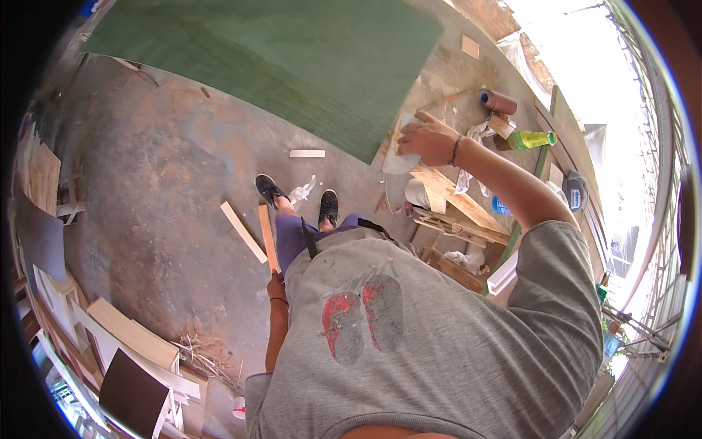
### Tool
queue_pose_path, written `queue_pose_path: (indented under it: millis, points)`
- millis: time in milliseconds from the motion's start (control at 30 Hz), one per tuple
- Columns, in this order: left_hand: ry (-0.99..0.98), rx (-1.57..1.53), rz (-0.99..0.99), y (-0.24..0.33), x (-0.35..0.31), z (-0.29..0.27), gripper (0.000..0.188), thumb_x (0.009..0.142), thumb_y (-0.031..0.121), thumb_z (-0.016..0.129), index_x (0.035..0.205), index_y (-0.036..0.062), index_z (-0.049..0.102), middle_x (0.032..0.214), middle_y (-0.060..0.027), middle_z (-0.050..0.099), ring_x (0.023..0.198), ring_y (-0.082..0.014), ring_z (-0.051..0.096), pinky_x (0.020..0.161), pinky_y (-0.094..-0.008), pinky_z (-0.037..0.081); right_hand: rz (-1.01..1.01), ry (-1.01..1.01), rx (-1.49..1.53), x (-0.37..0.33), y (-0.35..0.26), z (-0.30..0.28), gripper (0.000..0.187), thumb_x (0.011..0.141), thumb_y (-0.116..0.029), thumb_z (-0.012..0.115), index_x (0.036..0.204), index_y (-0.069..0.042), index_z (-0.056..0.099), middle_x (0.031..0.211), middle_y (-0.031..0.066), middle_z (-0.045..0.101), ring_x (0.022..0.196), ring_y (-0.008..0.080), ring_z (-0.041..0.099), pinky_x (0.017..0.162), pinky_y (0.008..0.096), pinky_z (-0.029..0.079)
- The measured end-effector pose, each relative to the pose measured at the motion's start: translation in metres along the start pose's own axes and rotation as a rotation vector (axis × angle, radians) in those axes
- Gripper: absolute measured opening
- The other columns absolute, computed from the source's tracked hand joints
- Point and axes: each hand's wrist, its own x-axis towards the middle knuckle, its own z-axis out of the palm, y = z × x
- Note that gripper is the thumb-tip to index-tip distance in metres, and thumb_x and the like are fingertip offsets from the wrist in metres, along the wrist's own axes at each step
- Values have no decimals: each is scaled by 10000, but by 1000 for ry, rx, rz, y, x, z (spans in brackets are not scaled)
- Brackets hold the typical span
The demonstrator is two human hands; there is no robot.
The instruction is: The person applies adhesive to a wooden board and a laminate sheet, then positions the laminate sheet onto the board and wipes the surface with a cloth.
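Observation:
At my left side, my left hand [276, 287] is closed round the lower end of a long narrow wooden strip [268, 234]. The strip points away from me past my leg. My right hand [430, 142] reaches out to the right, with its fingers bent over a pale, flat, whitish piece [399, 155] beside the corner of a large green sheet [292, 66]. What this piece is, I cannot make out. A second pale strip [244, 233] lies on the floor, left of the held one.
At the right stand a green bottle [530, 140], a reddish-brown roll [499, 102] and a low wooden frame [461, 230]. A short white strip [307, 154] and crumpled plastic [302, 190] lie near my feet. Boards [131, 329] are stacked at the lower left.

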Motion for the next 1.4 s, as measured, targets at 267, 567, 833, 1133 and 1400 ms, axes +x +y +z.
queue_pose_path:
  millis: [267,567,833,1133,1400]
  points:
    - [-25,36,-69,7,-16,-8,606,851,564,465,1041,8,613,980,-71,641,801,-161,546,649,-310,392,18,403,19,18,-2,-40,436,708,-9,533,1101,-182,604,1134,57,605,1107,189,538,958,433,393]
    - [40,-143,-136,4,-9,3,643,891,542,416,1048,-42,635,966,-113,660,850,-192,595,726,-302,447,215,255,23,34,-106,25,443,778,-86,473,1222,-73,488,1051,164,616,932,273,619,637,381,542]
    - [-4,-142,-58,9,-6,3,610,840,580,486,1026,15,621,972,-69,648,794,-175,557,637,-298,380,357,320,118,68,-24,-15,330,751,-150,509,1072,-93,563,708,180,633,679,351,636,604,483,486]
    - [-33,40,-11,13,3,-1,466,904,470,427,1129,86,564,908,-95,659,805,-257,602,640,-390,431,146,116,297,8,-127,8,372,739,-144,518,1106,-123,578,782,144,658,730,319,647,606,436,483]
    - [-14,801,395,-4,55,-35,390,931,399,404,1138,96,535,822,-131,656,736,-287,612,617,-411,460,223,586,892,5,-126,-50,329,728,-130,514,1030,-47,615,727,232,603,699,381,600,644,444,473]
